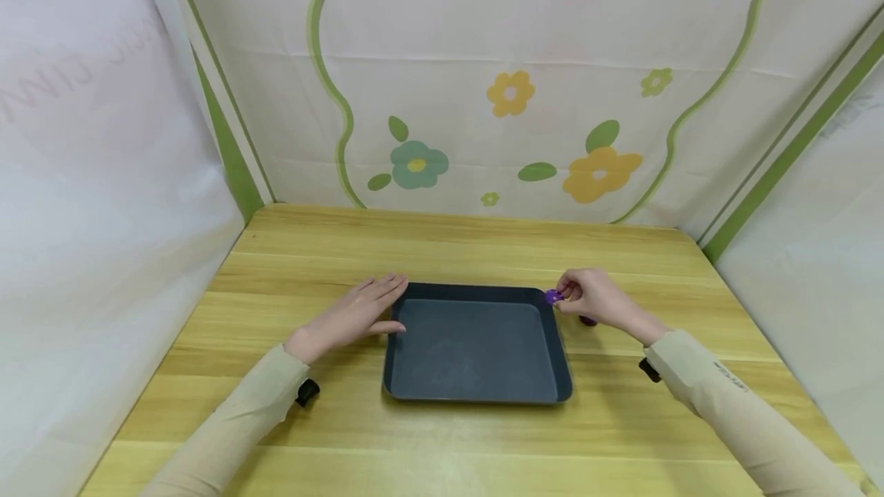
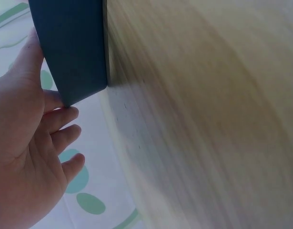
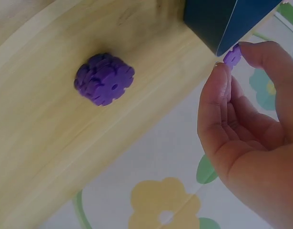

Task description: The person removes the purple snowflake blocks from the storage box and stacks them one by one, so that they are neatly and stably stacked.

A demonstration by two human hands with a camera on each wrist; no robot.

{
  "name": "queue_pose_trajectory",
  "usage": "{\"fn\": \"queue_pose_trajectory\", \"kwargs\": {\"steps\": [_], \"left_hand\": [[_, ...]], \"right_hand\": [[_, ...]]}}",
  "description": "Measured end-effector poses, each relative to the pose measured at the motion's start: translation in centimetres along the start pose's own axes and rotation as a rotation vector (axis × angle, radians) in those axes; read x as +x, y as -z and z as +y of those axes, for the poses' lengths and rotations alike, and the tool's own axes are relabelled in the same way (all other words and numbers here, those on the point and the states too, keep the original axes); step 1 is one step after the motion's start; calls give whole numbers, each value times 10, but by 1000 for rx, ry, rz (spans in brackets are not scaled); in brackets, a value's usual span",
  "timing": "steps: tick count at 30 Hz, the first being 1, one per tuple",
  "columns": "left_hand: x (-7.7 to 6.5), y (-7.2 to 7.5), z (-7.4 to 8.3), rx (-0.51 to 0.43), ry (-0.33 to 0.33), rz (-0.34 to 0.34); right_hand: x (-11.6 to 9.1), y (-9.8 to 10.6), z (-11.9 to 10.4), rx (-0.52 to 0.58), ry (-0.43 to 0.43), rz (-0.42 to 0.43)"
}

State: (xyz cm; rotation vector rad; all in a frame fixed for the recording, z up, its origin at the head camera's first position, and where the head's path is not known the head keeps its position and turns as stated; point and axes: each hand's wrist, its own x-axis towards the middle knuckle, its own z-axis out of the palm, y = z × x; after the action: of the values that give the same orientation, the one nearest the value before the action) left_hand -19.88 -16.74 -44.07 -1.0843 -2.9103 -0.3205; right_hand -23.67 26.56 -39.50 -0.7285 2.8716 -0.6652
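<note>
A dark blue-grey rectangular tray (image 1: 476, 399) lies on the wooden table. My left hand (image 1: 359, 313) rests at its far left corner, fingers extended and thumb over the left rim. In the left wrist view, that hand (image 2: 29, 138) touches the tray's corner (image 2: 72, 52) with relaxed fingers. At the far right corner, my right hand (image 1: 597, 299) pinches a small purple notched disc (image 1: 554, 297) between thumb and finger, close by the rim. The right wrist view shows the disc (image 3: 233, 56) against or just beside the tray's corner; which, I cannot tell.
A cluster of purple notched discs (image 3: 104, 79) sits on the table to the right of the tray, mostly hidden under my right hand in the head view. Behind the wooden table (image 1: 476, 451) hangs a white cloth (image 1: 449, 83) with printed flowers, and cloth sides stand left and right.
</note>
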Motion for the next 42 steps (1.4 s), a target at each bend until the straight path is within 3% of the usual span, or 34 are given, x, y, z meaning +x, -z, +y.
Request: {"fn": "queue_pose_trajectory", "kwargs": {"steps": [10, 21, 42], "left_hand": [[0, -1, -1, 8, 2, 1], [0, -1, -1, 13, 3, -4], [-1, -1, -1, 4, -4, 6]], "right_hand": [[-9, 3, 17, -52, -47, 40], [-20, 1, 32, -43, -115, 11], [-39, -1, 51, -79, -114, 36]]}}
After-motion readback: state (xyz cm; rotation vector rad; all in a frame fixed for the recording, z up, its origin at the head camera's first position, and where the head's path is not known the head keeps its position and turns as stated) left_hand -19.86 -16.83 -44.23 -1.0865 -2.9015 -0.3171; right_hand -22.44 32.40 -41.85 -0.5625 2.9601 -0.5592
